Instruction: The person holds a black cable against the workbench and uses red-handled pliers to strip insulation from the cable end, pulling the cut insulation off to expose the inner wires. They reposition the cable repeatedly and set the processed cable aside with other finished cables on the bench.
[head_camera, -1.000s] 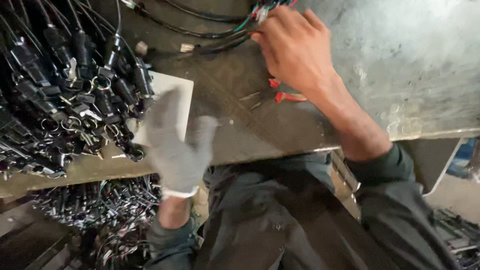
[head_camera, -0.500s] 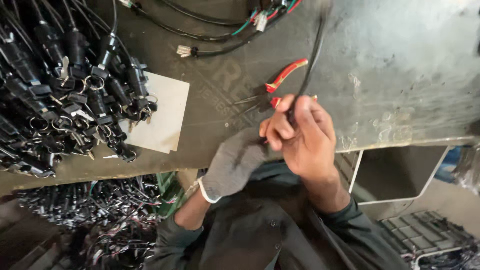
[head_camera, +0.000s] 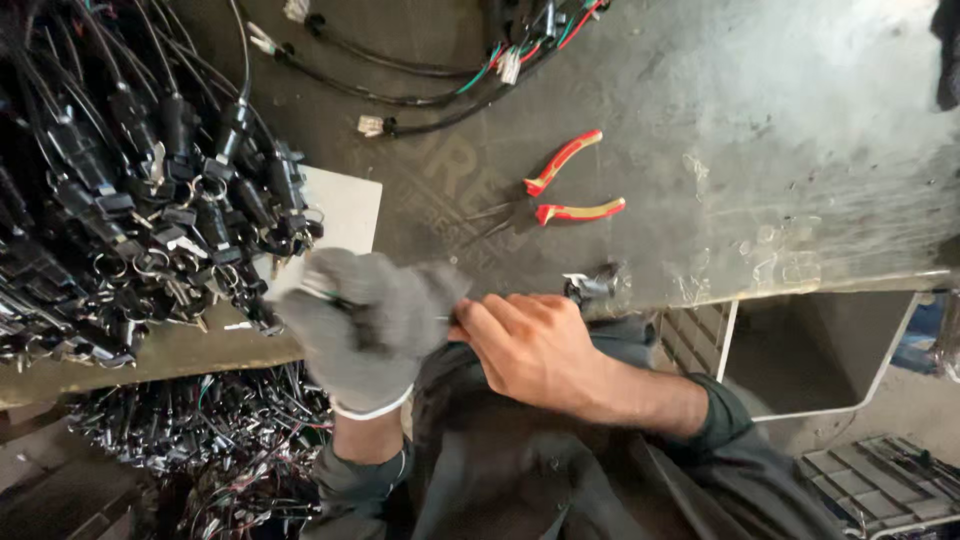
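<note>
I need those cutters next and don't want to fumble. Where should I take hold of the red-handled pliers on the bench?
Probably by the two red and yellow handles of the pliers, coming from the right. The handles splay open toward the right with bare bench around them, while the dark jaws point left toward the white sheet.

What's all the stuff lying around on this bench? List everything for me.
workbench: one, grey metal, fills upper view.
pliers: one, red and yellow handles, bench centre.
wire harnesses: a few, black with coloured leads and white plugs, top centre.
bundled cables: many, black with metal rings, left.
white sheet: one, beside the bundle.
cable heap: many, dark, below bench at left.
tray: one, grey with white rim, lower right.
left hand: grey glove, bench edge, seems closed on something thin.
right hand: bare, touching the glove.
</note>
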